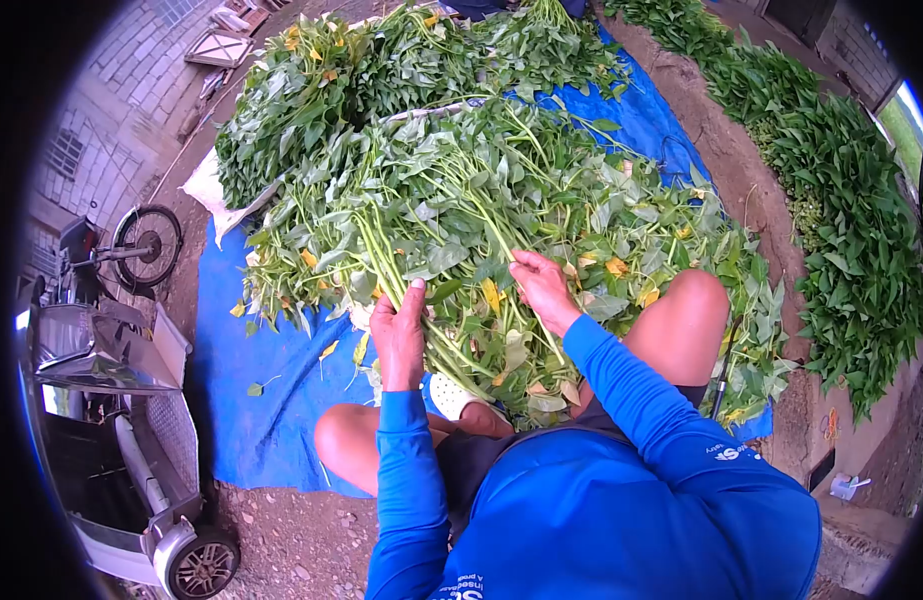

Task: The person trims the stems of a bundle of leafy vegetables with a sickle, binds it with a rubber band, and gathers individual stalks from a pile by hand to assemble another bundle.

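Note:
A wide heap of leafy green stems [541,170] with some yellow leaves lies in front of my crossed legs. My left hand [398,335] is closed round a bunch of long pale-green stems [381,255], its thumb on top, with the cut ends pointing down toward my shoe. To the right, my right hand [543,287] pinches the lower part of a leafy stem [493,222] between thumb and fingers. The two hands are apart, both low over the near side of the heap.
A blue tarp [266,400] lies under the heap. A vehicle with a sidecar [131,400] stands at the left. Rows of leafy bunches [851,220] line the right side. White sacking [216,200] shows at the heap's left edge. Dark clothing of another person [481,8] shows at the top.

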### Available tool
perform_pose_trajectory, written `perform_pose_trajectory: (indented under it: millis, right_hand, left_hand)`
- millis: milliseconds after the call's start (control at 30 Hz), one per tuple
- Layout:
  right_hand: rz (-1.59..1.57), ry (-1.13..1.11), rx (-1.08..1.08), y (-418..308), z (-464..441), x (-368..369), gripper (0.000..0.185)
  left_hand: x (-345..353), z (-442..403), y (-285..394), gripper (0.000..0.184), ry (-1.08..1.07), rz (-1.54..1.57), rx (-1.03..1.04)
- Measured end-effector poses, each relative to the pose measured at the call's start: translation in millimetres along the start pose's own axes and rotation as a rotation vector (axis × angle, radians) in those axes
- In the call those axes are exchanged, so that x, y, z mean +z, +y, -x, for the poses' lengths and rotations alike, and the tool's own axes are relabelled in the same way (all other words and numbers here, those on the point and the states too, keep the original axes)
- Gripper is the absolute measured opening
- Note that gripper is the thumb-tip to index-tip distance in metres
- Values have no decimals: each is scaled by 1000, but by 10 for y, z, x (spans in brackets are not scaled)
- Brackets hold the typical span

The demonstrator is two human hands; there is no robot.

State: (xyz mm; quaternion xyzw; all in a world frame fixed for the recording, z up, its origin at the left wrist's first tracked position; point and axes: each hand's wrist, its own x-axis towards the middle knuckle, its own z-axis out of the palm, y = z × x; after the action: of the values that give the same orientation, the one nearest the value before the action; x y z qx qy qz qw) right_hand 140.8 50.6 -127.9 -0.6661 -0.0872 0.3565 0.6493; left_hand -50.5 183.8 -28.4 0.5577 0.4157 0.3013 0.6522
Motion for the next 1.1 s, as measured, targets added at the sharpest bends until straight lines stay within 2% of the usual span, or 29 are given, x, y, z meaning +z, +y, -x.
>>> perform_pose_trajectory:
  millis: [100, 133, 233, 300, 367, 567, 633, 733, 867, 900, 967, 1000, 1067, 1100]
  right_hand:
    - [-86, -13, -168, 96, 114, 66, 40]
    - [-96, 5, -212, 75, 202, 97, 34]
    - [-120, -9, -274, 71, 497, 183, 30]
    - [-148, -117, -184, 18, 749, 173, 29]
    - [-207, -168, -284, 257, 724, 258, 30]
    - [-207, -219, -219, 192, 919, 259, 29]
    - [-160, -220, -196, 254, 948, 301, 26]
    - [-111, -219, -137, 414, 974, 392, 24]
    - [-111, -334, -102, 481, 855, 412, 26]
    - [-103, -381, -88, 468, 774, 396, 27]
    - [59, -448, 36, 77, 530, 205, 27]
    - [129, -270, -13, 68, 247, 153, 26]
    - [373, 96, -226, 315, -556, -5, 20]
    - [623, 217, -375, 466, -899, -130, 19]
  left_hand:
    - [215, 93, -248, 17, -3, 85, 39]
    - [293, 145, -275, 20, -12, 46, 42]
    - [516, 212, -487, 15, -50, 102, 31]
    - [630, 291, -605, 16, -74, 191, 8]
    - [701, 308, -788, 19, -84, 293, 43]
    - [580, 444, -936, 27, -36, 363, 48]
    - [426, 436, -1026, 27, -60, 359, -147]
    - [400, 454, -1168, 23, 33, 332, -56]
    - [237, 309, -1216, 27, -128, 506, -305]
    - [279, 333, -1025, 24, -95, 428, -285]
    - [156, 144, -1075, 20, 13, 262, -149]
    - [192, 153, -855, 14, 78, 209, -136]
    - [57, 63, -733, 14, 78, 154, -117]
    - [24, 28, -677, 14, 75, 142, -102]
